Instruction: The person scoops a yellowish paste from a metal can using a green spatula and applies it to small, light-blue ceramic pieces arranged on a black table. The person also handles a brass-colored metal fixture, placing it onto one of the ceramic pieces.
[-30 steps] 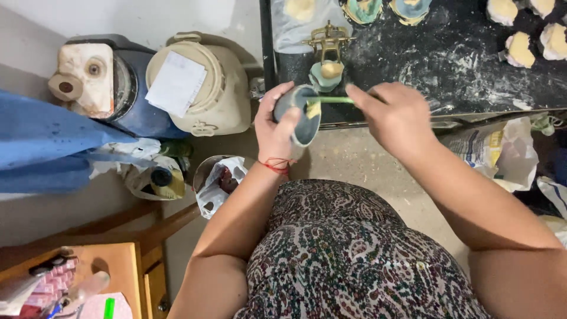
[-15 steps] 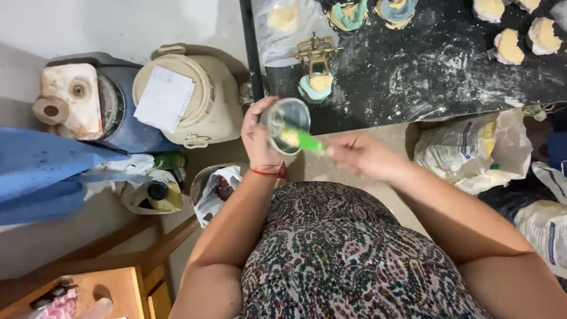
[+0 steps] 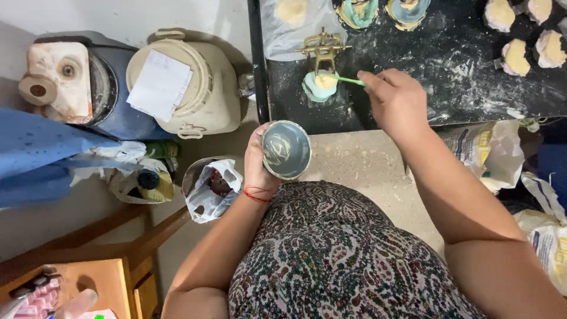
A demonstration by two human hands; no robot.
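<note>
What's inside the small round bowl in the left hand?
The bowl, held by the left hand, shows only grey-blue and yellowish smears. Its underside is hidden.

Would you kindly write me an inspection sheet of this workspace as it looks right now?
Surface: black table, dusted with white powder.
Job's things: small bowl with swirled paint; green stick touching a teal and cream piece below a brass stand.
Clutter: more pieces along the far edge; cream drum with paper on its lid; blue drum; bags on the floor.
Hands: left hand holds the bowl; right hand holds the stick.
Cables: nothing seen.
Surroundings: concrete floor, wooden furniture lower left.
</note>
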